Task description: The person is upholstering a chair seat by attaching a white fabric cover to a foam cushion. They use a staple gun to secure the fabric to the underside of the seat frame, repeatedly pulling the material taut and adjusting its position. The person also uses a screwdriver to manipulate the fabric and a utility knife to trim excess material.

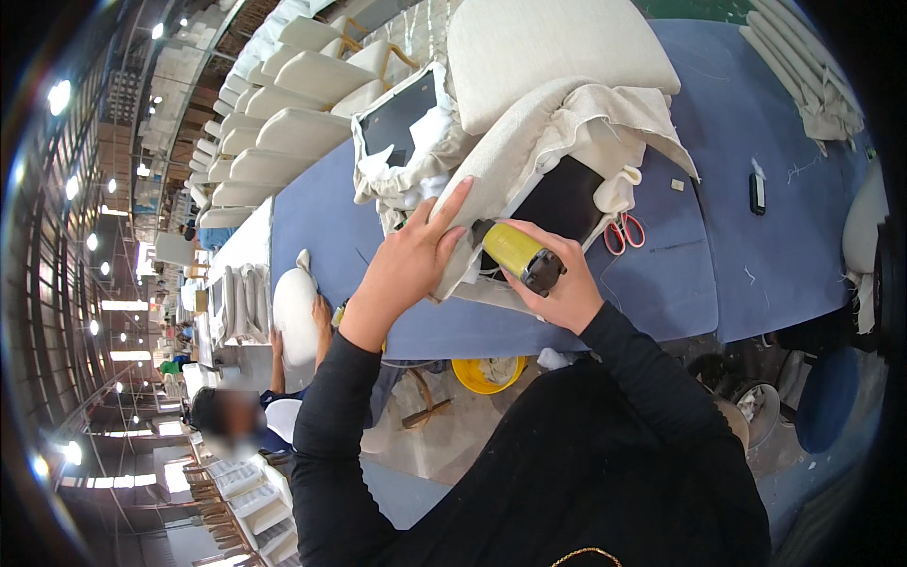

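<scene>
A cream upholstered chair part [501,151] lies on the blue-topped table, its loose fabric folded back around a black panel [564,192]. My left hand [408,260] rests on the cream fabric along the near left edge, index finger stretched out and thumb apart. Wrapped around a yellow-green staple gun [511,249] with black ends, my right hand [572,283] holds it over that same edge. The tool's nose points toward my left fingers, and its tip against the fabric is hard to make out. Red-handled scissors [624,234] lie just right of the panel.
Another cream cushion [557,57] sits behind, with a part-covered piece [402,128] at its left. A black tool [757,193] and stacked fabric [803,71] lie on the right. A yellow bucket [487,373] stands below the edge. A co-worker [255,416] handles a cushion at left.
</scene>
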Available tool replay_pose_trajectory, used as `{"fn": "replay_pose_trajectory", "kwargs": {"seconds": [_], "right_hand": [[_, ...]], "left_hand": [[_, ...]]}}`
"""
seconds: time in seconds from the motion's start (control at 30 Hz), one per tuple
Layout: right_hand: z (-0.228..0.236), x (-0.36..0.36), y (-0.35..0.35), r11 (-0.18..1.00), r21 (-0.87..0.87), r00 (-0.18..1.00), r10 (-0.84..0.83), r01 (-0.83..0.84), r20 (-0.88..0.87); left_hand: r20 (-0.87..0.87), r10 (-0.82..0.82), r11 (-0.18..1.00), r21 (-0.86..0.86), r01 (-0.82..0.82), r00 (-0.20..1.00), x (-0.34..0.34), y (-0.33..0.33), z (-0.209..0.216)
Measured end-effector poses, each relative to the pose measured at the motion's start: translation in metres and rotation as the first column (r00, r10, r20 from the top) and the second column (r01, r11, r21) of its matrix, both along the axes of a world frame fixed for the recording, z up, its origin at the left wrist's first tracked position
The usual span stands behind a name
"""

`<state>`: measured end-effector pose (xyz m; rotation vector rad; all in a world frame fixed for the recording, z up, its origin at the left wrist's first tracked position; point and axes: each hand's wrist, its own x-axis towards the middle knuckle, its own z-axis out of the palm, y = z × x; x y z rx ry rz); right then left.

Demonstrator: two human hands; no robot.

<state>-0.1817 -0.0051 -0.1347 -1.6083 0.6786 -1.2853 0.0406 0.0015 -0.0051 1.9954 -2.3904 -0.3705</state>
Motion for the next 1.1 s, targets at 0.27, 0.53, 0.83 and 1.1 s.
{"fn": "replay_pose_trajectory", "kwargs": {"seconds": [0.27,0.53,0.83,1.1], "right_hand": [[0.01,0.003,0.015,0.998,-0.055,0.999,-0.036,0.036,0.003],[-0.001,0.015,0.019,0.996,-0.062,0.998,-0.061,0.06,-0.007],[0.004,0.011,0.027,1.0,-0.022,1.0,0.014,-0.015,-0.004],[0.015,0.0,0.028,0.999,0.03,1.0,0.014,-0.014,-0.001]], "left_hand": [[0.07,-0.082,0.987,-0.132,0.09,0.994,0.008,-0.001,-0.01],[0.095,-0.029,0.997,-0.064,0.036,0.995,-0.002,0.003,-0.002],[0.081,-0.032,0.997,-0.073,0.038,0.996,-0.006,0.003,-0.001],[-0.51,0.294,0.933,0.338,-0.126,0.809,0.086,-0.018,-0.028]]}}
